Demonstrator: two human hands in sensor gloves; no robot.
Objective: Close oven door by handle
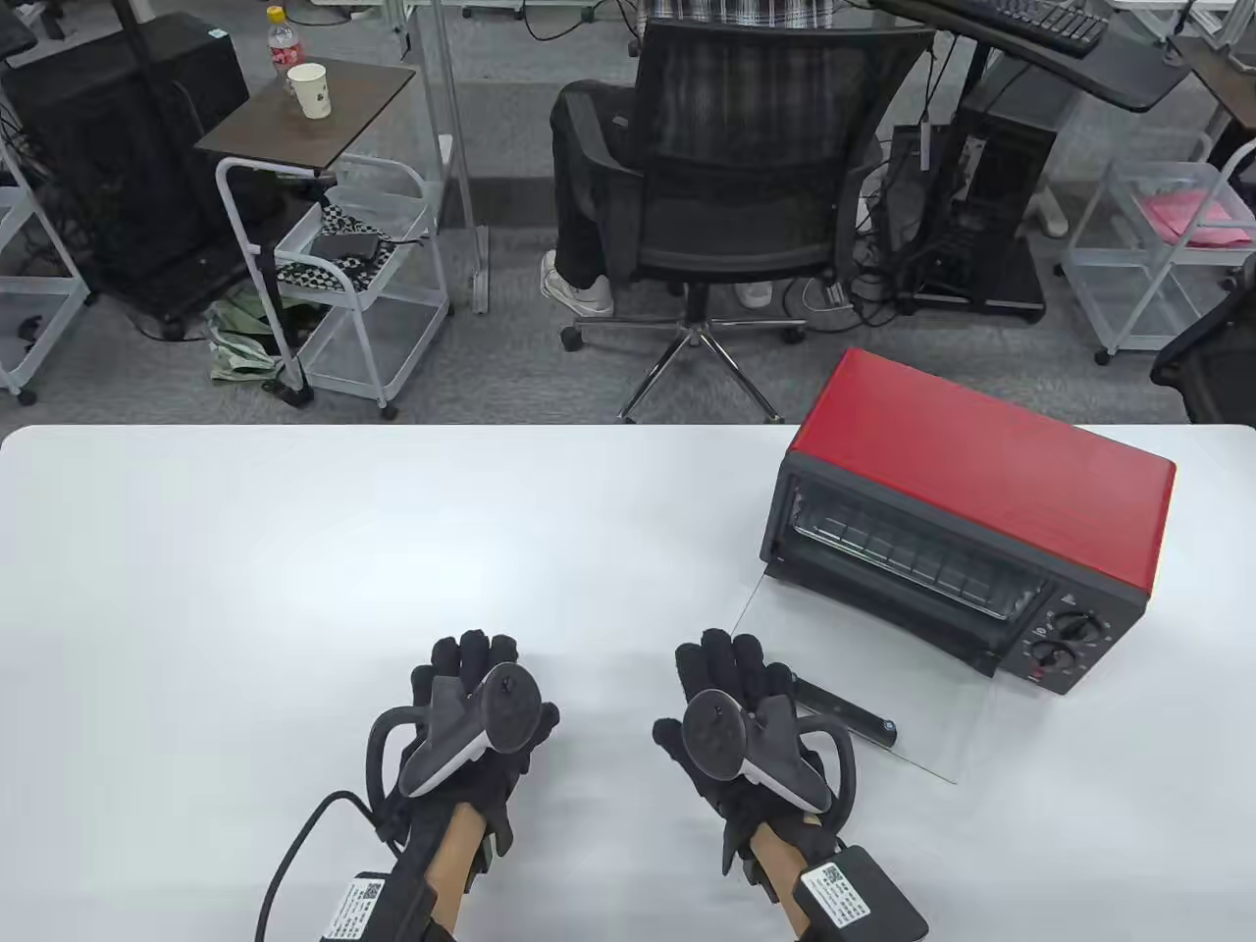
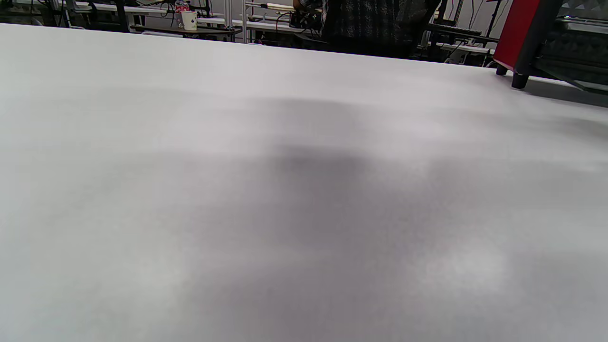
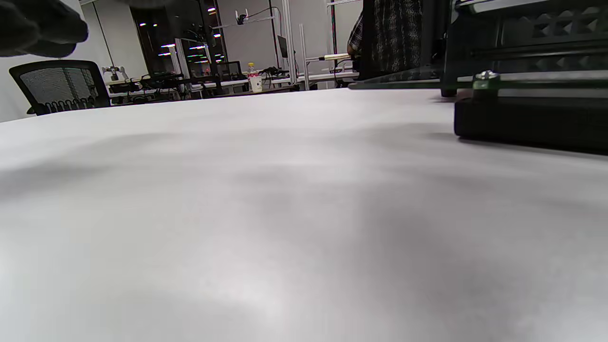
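A red toaster oven [image 1: 991, 461] stands at the right of the white table [image 1: 294, 549]. Its glass door [image 1: 863, 677] lies folded down flat on the table, and the black handle [image 1: 846, 713] runs along the door's near edge. My right hand [image 1: 731, 677] rests flat on the table just left of the handle's left end, fingers spread, holding nothing. My left hand [image 1: 471, 677] rests flat on the table further left, also empty. The right wrist view shows the handle [image 3: 532, 118] close at its right edge. The left wrist view shows the oven's red corner [image 2: 517, 33].
Two control knobs [image 1: 1065, 638] sit at the oven's front right. Beyond the table's far edge a person sits in a black office chair [image 1: 746, 177]. A small side table with a paper cup [image 1: 310, 90] stands at the far left.
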